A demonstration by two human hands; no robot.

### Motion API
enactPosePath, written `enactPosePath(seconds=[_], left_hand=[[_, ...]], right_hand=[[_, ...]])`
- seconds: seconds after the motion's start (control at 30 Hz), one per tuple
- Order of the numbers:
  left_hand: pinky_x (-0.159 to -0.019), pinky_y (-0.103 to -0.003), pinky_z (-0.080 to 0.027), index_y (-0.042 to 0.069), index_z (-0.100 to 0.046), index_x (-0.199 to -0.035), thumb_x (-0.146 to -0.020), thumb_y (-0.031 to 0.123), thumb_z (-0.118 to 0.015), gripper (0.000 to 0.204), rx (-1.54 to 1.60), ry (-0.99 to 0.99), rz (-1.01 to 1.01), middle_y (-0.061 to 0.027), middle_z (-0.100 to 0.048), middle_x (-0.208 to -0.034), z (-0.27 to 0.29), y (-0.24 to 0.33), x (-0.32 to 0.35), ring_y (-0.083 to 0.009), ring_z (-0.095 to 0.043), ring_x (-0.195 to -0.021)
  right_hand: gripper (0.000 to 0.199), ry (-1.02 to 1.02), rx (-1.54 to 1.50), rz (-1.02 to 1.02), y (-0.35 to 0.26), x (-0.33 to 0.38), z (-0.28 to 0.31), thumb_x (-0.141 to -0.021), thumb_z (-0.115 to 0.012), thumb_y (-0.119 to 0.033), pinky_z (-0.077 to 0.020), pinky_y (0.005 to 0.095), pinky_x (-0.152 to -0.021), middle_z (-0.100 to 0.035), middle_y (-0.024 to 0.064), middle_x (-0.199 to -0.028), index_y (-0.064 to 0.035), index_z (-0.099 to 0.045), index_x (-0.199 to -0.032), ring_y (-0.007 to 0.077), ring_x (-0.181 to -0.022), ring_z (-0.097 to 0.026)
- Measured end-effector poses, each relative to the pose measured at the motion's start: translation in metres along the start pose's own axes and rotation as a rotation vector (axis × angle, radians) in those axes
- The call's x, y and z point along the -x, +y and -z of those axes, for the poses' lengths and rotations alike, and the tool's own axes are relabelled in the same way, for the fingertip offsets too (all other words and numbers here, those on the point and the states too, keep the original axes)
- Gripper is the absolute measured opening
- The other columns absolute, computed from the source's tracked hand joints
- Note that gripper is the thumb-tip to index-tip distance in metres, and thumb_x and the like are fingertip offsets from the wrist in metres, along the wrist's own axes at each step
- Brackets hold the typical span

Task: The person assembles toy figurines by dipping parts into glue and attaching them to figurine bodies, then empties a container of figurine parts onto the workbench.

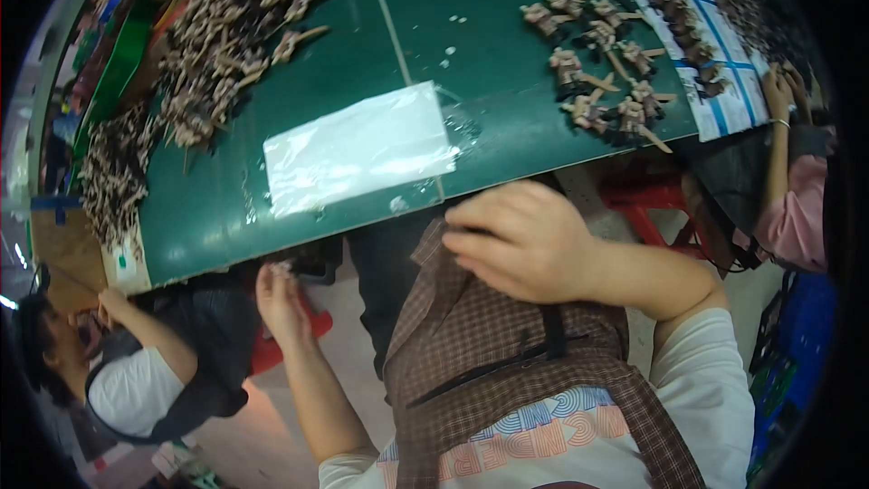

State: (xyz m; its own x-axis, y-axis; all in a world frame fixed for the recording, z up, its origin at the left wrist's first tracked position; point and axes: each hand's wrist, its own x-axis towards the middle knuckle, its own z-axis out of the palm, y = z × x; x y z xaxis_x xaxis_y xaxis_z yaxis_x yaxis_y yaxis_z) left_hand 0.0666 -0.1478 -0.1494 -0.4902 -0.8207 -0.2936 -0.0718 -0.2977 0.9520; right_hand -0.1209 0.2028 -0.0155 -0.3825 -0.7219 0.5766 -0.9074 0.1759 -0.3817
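Observation:
My left hand [282, 306] is raised just off the front edge of the green table [335, 63], its fingers pinched around a small pale bit that is too blurred to name. Over my brown checked apron hovers my right hand [525, 240], fingers curled toward the thumb; whatever they hold, if anything, is hidden. Between the hands and the far side, a white plastic-covered sheet [358, 149] lies flat on the table. Farther right on the table is a loose group of small beige-and-dark figures [584, 113] with flat tan blade-like parts.
A large heap of similar figures [213, 63] covers the table's left side, with small dark parts [116, 167] beside it. White blue-striped cloth [724, 54] at right carries rows of pieces. One co-worker [154, 371] sits left, another [797, 190] right. A red stool [652, 204] stands below the table.

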Motion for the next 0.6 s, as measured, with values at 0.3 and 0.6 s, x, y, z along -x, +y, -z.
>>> enactPosePath(seconds=[0.3,0.6], left_hand=[[-0.095,-0.044,-0.046,-0.002,-0.063,-0.117,-0.085,0.010,-0.065,0.034,-1.225,0.128,-0.941,-0.0257,-0.060,-0.116,-0.020,0.012,-0.048,-0.0425,-0.057,-0.107],[-0.071,-0.038,-0.045,0.010,-0.066,-0.078,-0.076,0.020,-0.078,0.015,-1.022,-0.796,-0.917,-0.0047,-0.065,-0.079,-0.175,0.087,0.140,-0.0262,-0.061,-0.078]], right_hand=[[0.021,-0.131,0.746,-0.229,0.224,-0.104,0.071,-0.090,-0.058,-0.017,-0.0532,0.0381,-0.076,-0.067,0.0098,-0.095,-0.0068,-0.067,-0.106,0.0290,-0.087,-0.066],[0.026,-0.244,0.545,-0.476,0.298,-0.177,0.035,-0.090,-0.050,-0.018,-0.0507,0.0461,-0.086,-0.066,0.0194,-0.101,-0.0030,-0.064,-0.106,0.0374,-0.098,-0.064]])
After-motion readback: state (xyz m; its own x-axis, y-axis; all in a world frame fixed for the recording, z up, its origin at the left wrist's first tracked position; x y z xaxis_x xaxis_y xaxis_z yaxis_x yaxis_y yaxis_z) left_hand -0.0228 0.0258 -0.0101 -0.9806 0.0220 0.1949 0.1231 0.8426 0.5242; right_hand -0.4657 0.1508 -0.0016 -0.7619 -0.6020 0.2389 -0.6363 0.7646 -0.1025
